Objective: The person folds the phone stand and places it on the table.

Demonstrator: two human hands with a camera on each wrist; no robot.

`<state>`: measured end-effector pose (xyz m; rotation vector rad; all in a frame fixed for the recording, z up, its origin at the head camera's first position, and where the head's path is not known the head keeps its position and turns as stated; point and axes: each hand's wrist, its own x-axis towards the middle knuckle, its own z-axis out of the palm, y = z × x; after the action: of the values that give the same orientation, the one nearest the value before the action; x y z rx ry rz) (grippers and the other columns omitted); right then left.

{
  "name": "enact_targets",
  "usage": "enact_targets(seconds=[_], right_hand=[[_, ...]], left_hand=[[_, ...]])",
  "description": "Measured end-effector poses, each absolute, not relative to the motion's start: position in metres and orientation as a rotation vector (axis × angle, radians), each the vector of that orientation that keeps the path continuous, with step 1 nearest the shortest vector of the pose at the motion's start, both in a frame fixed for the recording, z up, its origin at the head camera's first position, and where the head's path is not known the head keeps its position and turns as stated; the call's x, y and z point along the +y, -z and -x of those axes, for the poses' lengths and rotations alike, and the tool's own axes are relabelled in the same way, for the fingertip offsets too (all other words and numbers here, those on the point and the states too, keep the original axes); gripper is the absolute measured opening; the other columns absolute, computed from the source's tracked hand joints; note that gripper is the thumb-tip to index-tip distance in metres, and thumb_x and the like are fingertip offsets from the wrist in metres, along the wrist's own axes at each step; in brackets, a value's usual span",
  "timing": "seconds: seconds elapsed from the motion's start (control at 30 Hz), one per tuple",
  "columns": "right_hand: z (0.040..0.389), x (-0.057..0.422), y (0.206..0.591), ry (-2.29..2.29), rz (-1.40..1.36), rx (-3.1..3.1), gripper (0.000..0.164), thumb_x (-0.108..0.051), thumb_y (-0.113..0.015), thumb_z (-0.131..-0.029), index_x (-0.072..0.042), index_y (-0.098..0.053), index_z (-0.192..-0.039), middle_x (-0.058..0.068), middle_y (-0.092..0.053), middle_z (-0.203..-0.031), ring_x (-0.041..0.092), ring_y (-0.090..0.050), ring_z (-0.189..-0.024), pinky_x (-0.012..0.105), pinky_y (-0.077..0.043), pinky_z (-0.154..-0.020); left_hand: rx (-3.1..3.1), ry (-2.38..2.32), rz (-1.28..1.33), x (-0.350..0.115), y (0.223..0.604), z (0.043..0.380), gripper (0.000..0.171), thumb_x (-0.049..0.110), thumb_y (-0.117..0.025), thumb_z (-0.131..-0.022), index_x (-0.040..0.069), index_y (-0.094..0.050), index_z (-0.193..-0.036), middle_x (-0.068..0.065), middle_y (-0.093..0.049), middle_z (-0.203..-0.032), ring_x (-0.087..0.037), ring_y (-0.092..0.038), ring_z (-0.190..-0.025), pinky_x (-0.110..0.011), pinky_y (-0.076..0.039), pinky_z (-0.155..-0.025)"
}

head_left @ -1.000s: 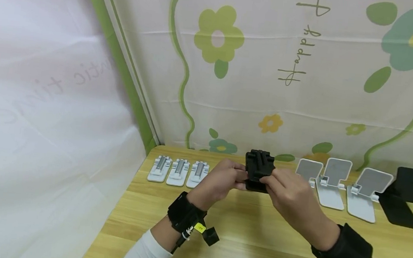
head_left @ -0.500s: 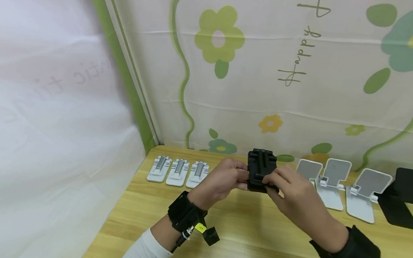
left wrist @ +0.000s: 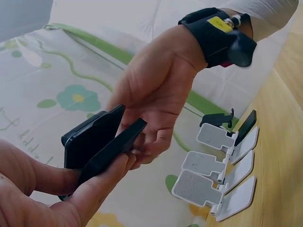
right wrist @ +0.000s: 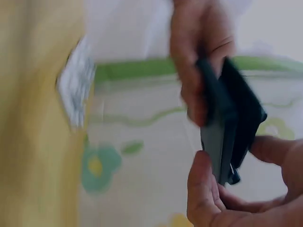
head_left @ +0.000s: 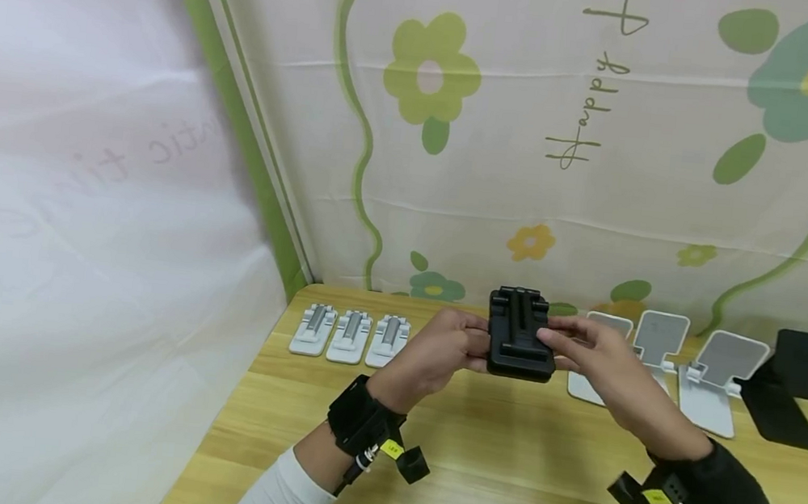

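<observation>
A black folding phone stand is held up above the table between both hands, its hinged arm lying along its upper face. My left hand grips its left edge. On the opposite edge, my right hand pinches it, thumb on top and fingers beneath. Seen from the left wrist, the phone stand shows two dark plates with a narrow wedge of space between them. In the blurred right wrist view, thumb and fingers of the right hand lie on either side of the plates.
Three folded white phone stands lie in a row at the table's back left. At right, three unfolded white stands and an unfolded black stand stand along the wooden table. A flower-printed curtain hangs behind.
My right hand has moved from the stand's front lower edge to its right side, turning at the wrist. The black stand has shifted slightly right and now shows more of its face.
</observation>
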<state>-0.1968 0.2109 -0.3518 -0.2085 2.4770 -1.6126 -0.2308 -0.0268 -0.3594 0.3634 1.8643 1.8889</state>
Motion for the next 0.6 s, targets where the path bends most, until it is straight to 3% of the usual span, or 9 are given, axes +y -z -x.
enact_targets(seconds=[0.07,0.2,0.43,0.6], right_hand=[[0.1986,0.2125,0.3548,1.746,0.205,2.294,0.071,-0.043,-0.054,-0.106,0.006,-0.033,-0.153,0.027,-0.037,-0.156,0.018,-0.063,-0.121,0.036,-0.055,-0.102],[0.2008,0.2144,0.3578,1.850,0.216,2.158,0.066,-0.034,-0.054,-0.108,0.010,-0.034,-0.151,0.028,-0.033,-0.155,0.003,-0.064,-0.110,0.028,-0.058,-0.095],[0.2023,0.2144,0.3611,1.850,0.215,2.148,0.063,-0.032,-0.056,-0.107,0.012,-0.037,-0.149,0.027,-0.034,-0.154,0.003,-0.063,-0.111,0.030,-0.058,-0.096],[0.2017,0.2147,0.3625,1.857,0.216,2.143,0.065,-0.030,-0.057,-0.107,0.013,-0.034,-0.150,0.030,-0.034,-0.155,0.001,-0.063,-0.110,0.029,-0.058,-0.096]], left_hand=[[1.867,-1.885,-0.368,-0.0263,0.3592,0.2302,0.027,-0.003,-0.053,-0.099,-0.010,-0.067,-0.121,-0.017,-0.071,-0.110,-0.015,-0.068,-0.084,-0.019,-0.057,-0.070],[1.845,-1.897,-0.354,-0.0261,0.3592,0.2303,0.026,-0.002,-0.055,-0.098,-0.009,-0.068,-0.120,-0.016,-0.070,-0.110,-0.015,-0.069,-0.085,-0.021,-0.058,-0.071],[1.766,-1.897,-0.323,-0.0271,0.3618,0.2339,0.029,-0.002,-0.052,-0.101,-0.011,-0.064,-0.125,-0.017,-0.069,-0.115,-0.016,-0.071,-0.087,-0.023,-0.060,-0.074],[1.657,-1.953,-0.286,-0.0290,0.3612,0.2348,0.034,0.007,-0.041,-0.108,-0.015,-0.060,-0.127,-0.013,-0.069,-0.097,-0.014,-0.071,-0.078,-0.022,-0.061,-0.070]])
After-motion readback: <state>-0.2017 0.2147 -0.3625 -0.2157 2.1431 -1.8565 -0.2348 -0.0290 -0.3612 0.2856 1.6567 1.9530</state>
